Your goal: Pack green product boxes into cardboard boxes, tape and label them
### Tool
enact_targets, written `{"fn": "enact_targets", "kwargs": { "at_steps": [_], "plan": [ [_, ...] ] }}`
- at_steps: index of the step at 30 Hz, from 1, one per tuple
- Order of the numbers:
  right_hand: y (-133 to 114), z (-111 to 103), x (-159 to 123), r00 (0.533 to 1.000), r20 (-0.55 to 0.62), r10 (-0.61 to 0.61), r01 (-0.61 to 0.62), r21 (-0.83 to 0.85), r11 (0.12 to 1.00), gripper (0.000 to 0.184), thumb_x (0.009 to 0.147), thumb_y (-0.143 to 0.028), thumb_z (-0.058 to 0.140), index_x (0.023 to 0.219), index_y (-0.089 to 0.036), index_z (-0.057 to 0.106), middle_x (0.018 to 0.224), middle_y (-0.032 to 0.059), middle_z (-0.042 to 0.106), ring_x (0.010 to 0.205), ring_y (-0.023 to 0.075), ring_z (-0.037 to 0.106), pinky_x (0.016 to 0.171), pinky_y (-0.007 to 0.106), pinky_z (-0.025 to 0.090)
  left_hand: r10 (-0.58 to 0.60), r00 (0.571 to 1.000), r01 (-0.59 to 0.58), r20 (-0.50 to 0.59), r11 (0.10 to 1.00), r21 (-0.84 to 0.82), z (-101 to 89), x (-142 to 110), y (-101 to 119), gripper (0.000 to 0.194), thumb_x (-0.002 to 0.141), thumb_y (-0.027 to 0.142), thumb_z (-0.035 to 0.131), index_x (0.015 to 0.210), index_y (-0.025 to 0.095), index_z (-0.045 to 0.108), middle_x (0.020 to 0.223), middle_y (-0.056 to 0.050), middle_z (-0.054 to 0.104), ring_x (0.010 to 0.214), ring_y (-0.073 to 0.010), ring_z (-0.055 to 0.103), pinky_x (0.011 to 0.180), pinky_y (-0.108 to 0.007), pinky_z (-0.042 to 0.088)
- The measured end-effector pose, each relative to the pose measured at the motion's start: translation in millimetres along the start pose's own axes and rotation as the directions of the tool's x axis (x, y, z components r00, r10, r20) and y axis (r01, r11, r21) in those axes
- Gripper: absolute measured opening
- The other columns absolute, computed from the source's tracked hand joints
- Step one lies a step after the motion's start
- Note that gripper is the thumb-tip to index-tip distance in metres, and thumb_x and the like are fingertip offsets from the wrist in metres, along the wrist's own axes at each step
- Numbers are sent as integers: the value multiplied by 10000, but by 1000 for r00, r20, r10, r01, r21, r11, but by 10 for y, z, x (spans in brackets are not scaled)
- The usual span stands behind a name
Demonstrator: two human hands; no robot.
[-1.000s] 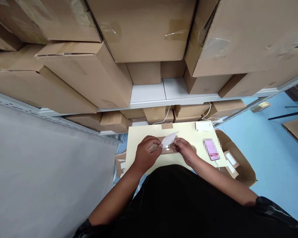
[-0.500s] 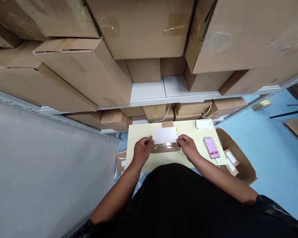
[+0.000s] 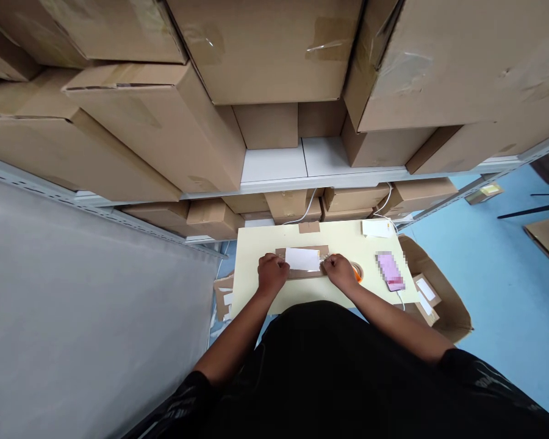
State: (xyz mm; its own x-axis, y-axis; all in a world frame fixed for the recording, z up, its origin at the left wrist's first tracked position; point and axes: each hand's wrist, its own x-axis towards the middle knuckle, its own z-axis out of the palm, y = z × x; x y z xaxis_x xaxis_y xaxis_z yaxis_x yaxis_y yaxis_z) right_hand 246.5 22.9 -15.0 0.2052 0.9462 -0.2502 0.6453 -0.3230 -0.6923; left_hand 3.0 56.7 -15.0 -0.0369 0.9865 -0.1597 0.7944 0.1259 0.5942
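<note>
A small flat cardboard box lies on the pale yellow table in front of me. On its top is a white label with a small orange mark at its right end. Shiny clear tape shows beside the label at both ends. My left hand, fingers curled, is closed on the tape at the left end. At the right end my right hand pinches it; the fingertips are partly hidden. Just beyond that hand a tape roll with some orange shows in part.
A phone on a cable and a white paper stack lie at the table's right. An open carton holding small boxes stands beside the table. Shelves with large cartons overhang the far edge.
The box, held up between both hands before, now lies flatter on the table. Both hands have curled in more tightly at its ends. The tape roll has come into view beside my right hand.
</note>
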Motion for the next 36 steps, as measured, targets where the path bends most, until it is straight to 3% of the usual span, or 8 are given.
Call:
{"fn": "enact_targets", "kwargs": {
  "at_steps": [5, 10, 14, 19, 22, 25, 31, 36],
  "plan": [
    [66, 16, -18, 1000, -4, -7, 7, 26, 1000, 155, 805, -307, 525, 671, -229, 529, 781, 22, 621, 759, 186, 572, 665, 280, 396, -9, 1000, 9, 9, 995, 95, 17, 1, -41, 119, 783, 256, 643, 686, 216, 587, 1028, -93, 612, 1079, -302, 563, 899, -408, 487],
    [178, 3, -35, 998, -1, 65, -64, 109, 992, 156, 778, -394, 546, 777, -240, 528, 801, -9, 618, 738, 189, 574, 662, 290, 397, -149, 987, 158, 66, 972, -172, 98, 41, -242, 199, 788, 314, 699, 848, 216, 536, 995, -59, 598, 898, -214, 620, 783, -343, 504],
    [228, -3, -42, 991, 29, 128, -131, 172, 976, 206, 791, -425, 554, 895, -247, 549, 837, -14, 644, 769, 204, 607, 702, 311, 428, -173, 979, 201, 105, 900, -386, 142, -17, -367, 300, 817, 286, 703, 1046, 217, 522, 1083, -59, 652, 983, -205, 669, 830, -332, 524],
    [248, 6, -38, 998, -18, 61, -59, 108, 992, 231, 811, -400, 551, 960, -230, 599, 953, 30, 632, 845, 225, 610, 766, 352, 475, -56, 997, 69, 44, 901, -428, 115, -82, -394, 428, 855, 284, 676, 1262, 211, 567, 1329, -123, 596, 1162, -243, 643, 927, -381, 547],
    [229, 14, -17, 993, -94, -66, 66, -6, 998, 242, 849, -367, 541, 1011, -217, 640, 1062, 77, 604, 928, 247, 599, 823, 384, 495, 65, 998, -65, -11, 943, -327, 78, 8, -340, 366, 889, 298, 631, 1247, 225, 654, 1380, -124, 564, 1287, -282, 569, 999, -427, 533],
    [185, 29, 13, 974, -103, -201, 190, -103, 976, 273, 874, -312, 542, 1087, -201, 671, 1096, 103, 594, 1018, 276, 579, 894, 407, 499, 121, 992, -127, -39, 958, -255, 45, 139, -258, 336, 903, 280, 604, 1222, 216, 687, 1375, -124, 565, 1321, -291, 538, 1085, -459, 494],
    [102, 46, 44, 930, -32, -366, 344, -279, 897, 345, 902, -256, 549, 1202, -185, 705, 1139, 133, 582, 1065, 303, 531, 946, 425, 475, 329, 944, -325, 2, 932, -159, 27, 209, -198, 459, 881, 187, 585, 1334, 220, 649, 1442, -116, 536, 1384, -289, 474, 1204, -490, 404],
    [128, 51, 64, 912, 57, -407, 401, -335, 852, 436, 935, -270, 538, 1347, -209, 667, 1185, 139, 578, 1087, 311, 511, 949, 435, 456, 370, 927, -362, 62, 926, -111, 72, 184, -263, 426, 865, 202, 615, 1281, 220, 703, 1522, -111, 508, 1424, -324, 428, 1222, -531, 385]
  ]
}}
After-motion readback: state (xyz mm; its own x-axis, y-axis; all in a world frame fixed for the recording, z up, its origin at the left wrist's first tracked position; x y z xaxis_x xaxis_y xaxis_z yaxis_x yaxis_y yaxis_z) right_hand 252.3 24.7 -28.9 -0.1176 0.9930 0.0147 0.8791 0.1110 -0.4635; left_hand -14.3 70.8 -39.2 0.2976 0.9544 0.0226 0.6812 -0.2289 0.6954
